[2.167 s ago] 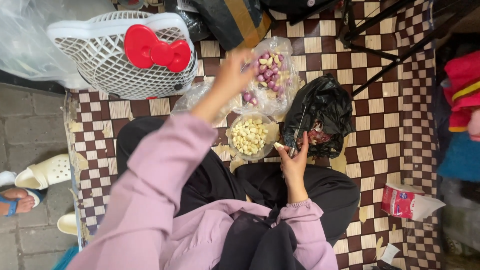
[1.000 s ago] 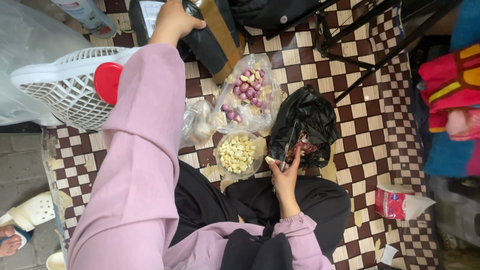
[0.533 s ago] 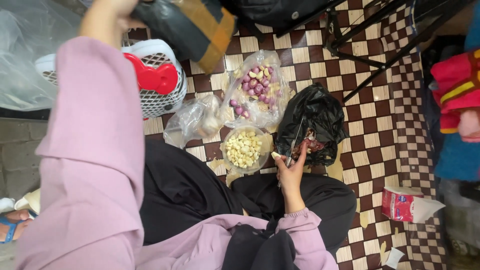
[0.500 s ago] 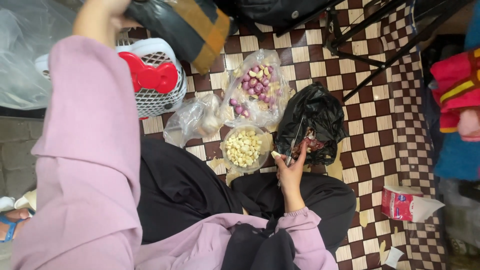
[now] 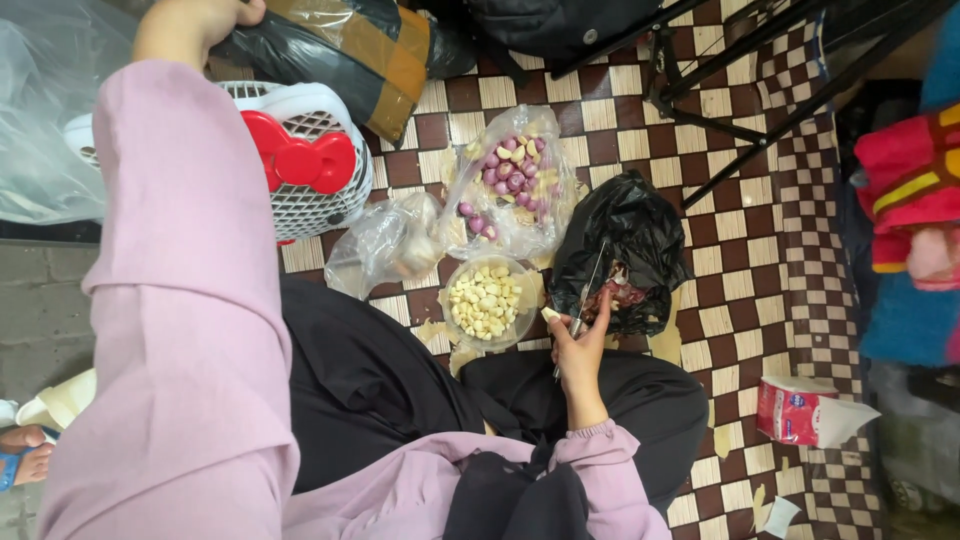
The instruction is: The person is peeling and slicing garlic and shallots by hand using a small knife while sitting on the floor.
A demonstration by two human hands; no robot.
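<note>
My left hand is stretched far forward, its fingers closed on the edge of a black bag with brown tape bands. Down by my lap, my right hand holds a thin knife and a peeled garlic clove. It rests between a clear bowl of peeled garlic cloves and an open black plastic bag of peels. A clear bag of purple shallots lies behind the bowl. A crumpled clear bag is left of it.
A white plastic basket with a red bow sits beside my left arm on the checkered mat. Black metal stand legs cross the far right. A tissue pack, bright cloths and a large clear bag lie around.
My left arm has risen from the shallot bag up to the taped black bag and taken hold of it. The right hand has stayed by the black peel bag with the knife.
</note>
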